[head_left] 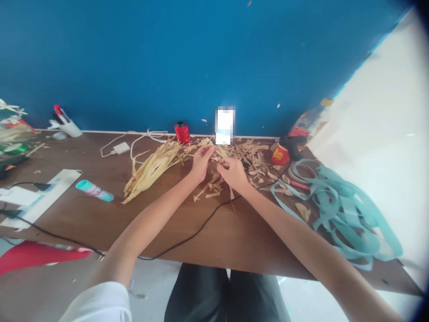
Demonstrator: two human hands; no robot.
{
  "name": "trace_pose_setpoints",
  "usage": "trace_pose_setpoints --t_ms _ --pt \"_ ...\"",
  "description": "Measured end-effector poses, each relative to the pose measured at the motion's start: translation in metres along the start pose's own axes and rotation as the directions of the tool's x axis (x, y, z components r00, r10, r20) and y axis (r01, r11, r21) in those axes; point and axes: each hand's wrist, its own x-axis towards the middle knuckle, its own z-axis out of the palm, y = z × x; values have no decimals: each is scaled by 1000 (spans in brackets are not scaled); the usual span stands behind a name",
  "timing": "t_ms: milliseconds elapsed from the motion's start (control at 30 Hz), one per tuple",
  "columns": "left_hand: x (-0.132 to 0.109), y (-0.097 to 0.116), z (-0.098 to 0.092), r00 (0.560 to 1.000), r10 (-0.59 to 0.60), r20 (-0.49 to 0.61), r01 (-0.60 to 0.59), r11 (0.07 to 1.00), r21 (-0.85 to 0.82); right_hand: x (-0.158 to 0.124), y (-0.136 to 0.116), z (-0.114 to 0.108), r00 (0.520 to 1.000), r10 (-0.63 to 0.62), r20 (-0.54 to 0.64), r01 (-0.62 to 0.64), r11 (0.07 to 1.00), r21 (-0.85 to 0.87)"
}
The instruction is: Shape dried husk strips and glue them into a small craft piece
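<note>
Head view, the only one.

Pinching a dried strip [214, 154] with left hand [201, 163]: fingertips narrow, closed on its far end, just in front of the scrap pile [251, 156].

Gripping the same strip's near end with right hand [233, 173]: fingers curled in tight, knuckles toward camera. Hands nearly touching, both over the far half of the table [214, 232], about mid-width.

Strip small and partly hidden by fingers; can't tell its full length.

Left of left hand: bundle of long pale strips [152, 167], lying flat, far ends close to the left hand.

Just in front of the hands: loose short offcuts [209, 190] on the tabletop.

Black cable [187, 237] passing under right wrist, then across to the near left edge.

Back edge, against blue wall [167, 58]: red spool [182, 132], upright; blurred white rectangle [225, 125] near it; white charger [121, 148] with cord further left; white cup [69, 127] with pens at far left.

Right of scrap pile: red cup [280, 154], then teal strap loops [338, 210] piled out to the right table edge.

Near left: teal tube [94, 190] on its side, well apart from both hands.
</note>
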Motion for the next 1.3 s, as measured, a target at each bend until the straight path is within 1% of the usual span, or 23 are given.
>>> trace_pose_setpoints --t_ms 100,200,367,533,600,667,700,767,800,833,933,1000,1133,1300 --pt "1 -1 -2 999 46 8 -47 998 29 0 5 5 997 69 44 -74 989 124" --pt "1 -1 -1 997 70 21 -71 996 50 0 8 10 987 118 108 -138 970 200" --pt "0 2 0 995 97 7 -97 991 97 0 9 14 978 139 156 -172 958 228" --pt "-1 5 0 992 128 20 -129 981 146 -2 11 18 967 160 198 -197 964 181" --pt "-1 5 0 993 117 23 -120 983 139 -2 10 15 976 135 173 -158 979 129" --pt "-2 5 -1 997 63 34 -67 991 118 -1 9 9 994 70 81 -73 997 31" --pt "-2 4 -2 999 22 48 -27 994 106 0 8 5 1000 25 11 -25 999 -35" --pt "-3 2 -5 993 -67 93 59 994 88 3 6 -3 991 -56 -120 37 988 -152" --pt "-3 0 -6 988 -100 115 90 992 85 4 5 -6 983 -89 -160 57 980 -193" --pt "-3 -1 -7 983 -123 139 112 990 88 5 5 -9 978 -115 -175 75 973 -219" --pt "-4 -4 -10 969 -150 199 130 985 109 8 6 -14 977 -173 -125 139 960 -242" --pt "-4 -4 -10 967 -145 211 123 986 116 10 7 -15 976 -198 -95 169 954 -249" --pt "-4 -3 -8 974 -115 196 98 991 91 11 7 -18 972 -227 -65 199 935 -293" --pt "-2 -3 -8 981 -137 137 121 986 117 13 6 -24 971 -235 -53 199 907 -370"
